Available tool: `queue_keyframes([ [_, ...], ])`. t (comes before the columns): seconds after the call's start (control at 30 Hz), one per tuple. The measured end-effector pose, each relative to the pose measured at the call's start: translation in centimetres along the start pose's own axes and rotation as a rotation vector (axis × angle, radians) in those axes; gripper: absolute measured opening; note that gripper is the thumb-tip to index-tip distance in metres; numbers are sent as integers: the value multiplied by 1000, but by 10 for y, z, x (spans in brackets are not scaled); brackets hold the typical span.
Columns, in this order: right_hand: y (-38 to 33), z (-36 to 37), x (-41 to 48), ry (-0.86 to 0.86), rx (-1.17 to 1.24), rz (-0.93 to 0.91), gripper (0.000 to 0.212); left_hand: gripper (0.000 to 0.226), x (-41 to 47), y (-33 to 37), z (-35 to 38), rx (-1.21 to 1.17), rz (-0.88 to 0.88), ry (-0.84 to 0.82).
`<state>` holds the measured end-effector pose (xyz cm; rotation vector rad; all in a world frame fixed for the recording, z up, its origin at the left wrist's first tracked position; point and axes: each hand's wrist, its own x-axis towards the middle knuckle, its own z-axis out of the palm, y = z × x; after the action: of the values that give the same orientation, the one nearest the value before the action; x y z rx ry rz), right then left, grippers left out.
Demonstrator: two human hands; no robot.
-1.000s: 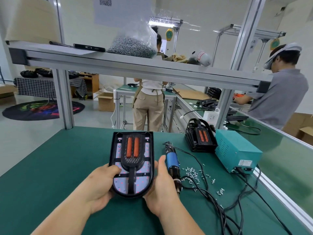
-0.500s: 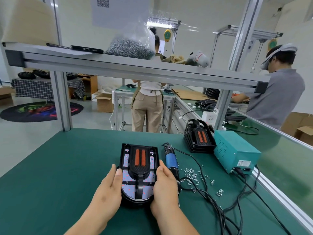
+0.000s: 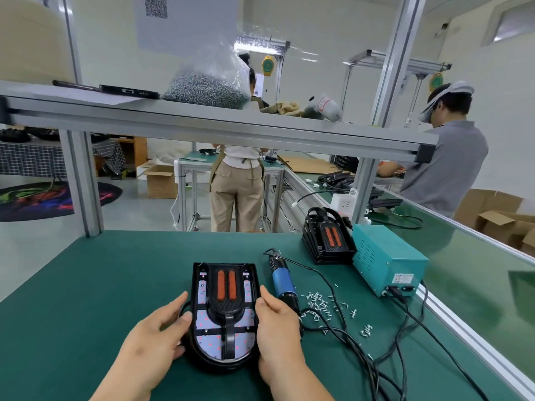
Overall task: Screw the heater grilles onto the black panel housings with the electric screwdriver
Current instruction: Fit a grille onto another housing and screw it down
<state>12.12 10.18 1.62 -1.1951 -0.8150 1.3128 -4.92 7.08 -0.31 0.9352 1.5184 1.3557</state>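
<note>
A black panel housing [image 3: 195,287] lies flat on the green mat in front of me, its rounded end toward me. Its heater grille [image 3: 226,306], black with two orange bars, sits on the spotted white board inside. My left hand [image 3: 156,337] presses on the housing's left side and my right hand [image 3: 278,328] on its right side, gripping it between them. The electric screwdriver [image 3: 282,282], with a blue body, lies on the mat just right of the housing, beside my right hand. Several loose screws [image 3: 318,303] are scattered to its right.
A stack of finished housings [image 3: 328,241] leans against a teal power box [image 3: 388,256] at the back right. Black cables [image 3: 373,360] trail across the mat's right side. A shelf beam [image 3: 220,131] crosses overhead with a bag of screws [image 3: 207,88]. Two people work at benches beyond.
The housing, held tilted up off the mat a second ago, has been lowered flat. Both hands have slid to its sides.
</note>
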Motion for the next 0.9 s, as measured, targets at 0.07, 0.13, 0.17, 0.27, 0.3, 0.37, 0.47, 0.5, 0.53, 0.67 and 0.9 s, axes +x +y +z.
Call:
queue_keyframes([
  [0.07, 0, 2, 0, 21, -5, -1, 27, 35, 3, -2, 1, -18, 2, 4],
  [0.13, -3, 6, -1, 21, -20, 13, 32, 34, 5, -2, 3, -37, 9, 9],
  [0.17, -6, 8, -1, 15, -20, 13, 34, 33, 5, -1, 4, -54, 13, 11],
  [0.27, -19, 11, -2, 1, 7, -8, 35, 32, 3, 12, 7, -88, 68, 22],
  [0.3, -26, 10, -3, 12, 23, -15, 35, 33, 2, 19, 10, -91, 93, 12],
  [0.37, -41, 2, -5, 55, 70, -22, 33, 34, -1, 33, 22, -100, 123, -37],
  [0.47, -63, -25, -6, 150, 123, -59, 32, 35, -8, 52, 53, -68, 156, -172],
  [0.5, -69, -38, -7, 180, 133, -72, 33, 35, -10, 57, 65, -62, 168, -217],
  [0.53, -75, -51, -9, 208, 140, -82, 35, 35, -14, 61, 79, -53, 179, -262],
  [0.67, -93, -114, -20, 347, 203, -133, 38, 35, -33, 69, 140, -9, 201, -403],
  [0.9, -108, -227, -54, 586, 235, -246, 35, 32, -94, 65, 246, -28, 177, -621],
])
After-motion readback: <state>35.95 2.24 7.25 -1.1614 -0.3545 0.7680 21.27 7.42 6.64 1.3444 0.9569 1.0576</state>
